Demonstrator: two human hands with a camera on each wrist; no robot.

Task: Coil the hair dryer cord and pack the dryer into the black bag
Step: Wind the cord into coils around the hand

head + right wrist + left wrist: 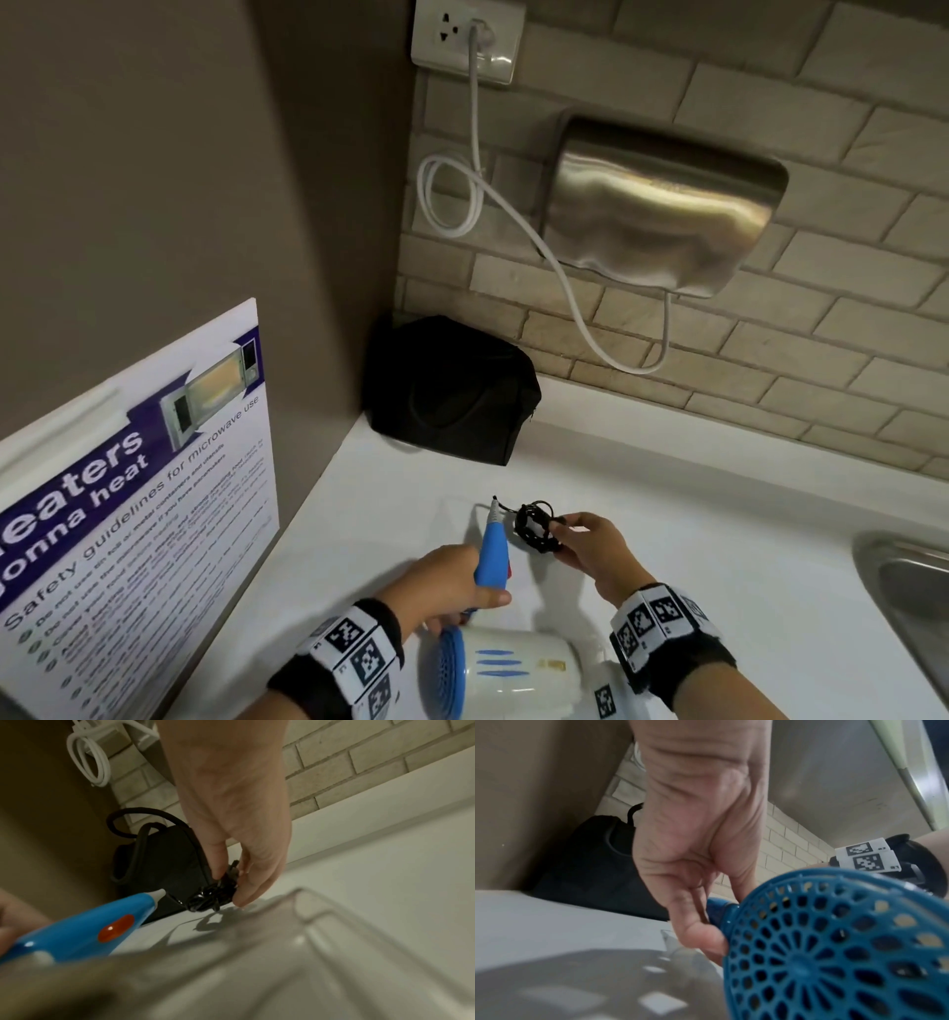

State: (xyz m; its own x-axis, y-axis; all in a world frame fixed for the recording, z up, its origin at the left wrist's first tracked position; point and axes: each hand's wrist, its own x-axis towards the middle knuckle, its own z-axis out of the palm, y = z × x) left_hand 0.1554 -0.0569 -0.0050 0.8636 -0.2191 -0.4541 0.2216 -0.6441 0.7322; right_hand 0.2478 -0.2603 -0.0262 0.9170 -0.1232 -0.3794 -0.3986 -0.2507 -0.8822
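Nearest the camera, the hair dryer (513,668) is lying on its side on the white counter (744,514), its white barrel pointing right and its blue rear grille (834,943) facing left. The left hand (441,580) is gripping the dryer's blue handle (490,555), fingers and thumb curled round it, the handle angling up and away from the body. In the right wrist view an orange switch (117,928) is showing on the handle.

Just beyond the handle's tip, the right hand (590,550) is pinching the coiled black cord (536,527) between thumb and fingers, holding the small bundle just above the counter, beside the handle's end.

Farther back, the black bag (447,390) is sitting in the corner where the brown side wall meets the brick-tile wall, well apart from the hands, with bare counter lying between. A safety poster (138,514) is leaning against the left wall. A steel sink (914,591) is edging in at the right.

Farthest, a metal hand dryer (662,205) is hanging on the tiles, its white cable (462,190) looping up to a wall socket (467,41).
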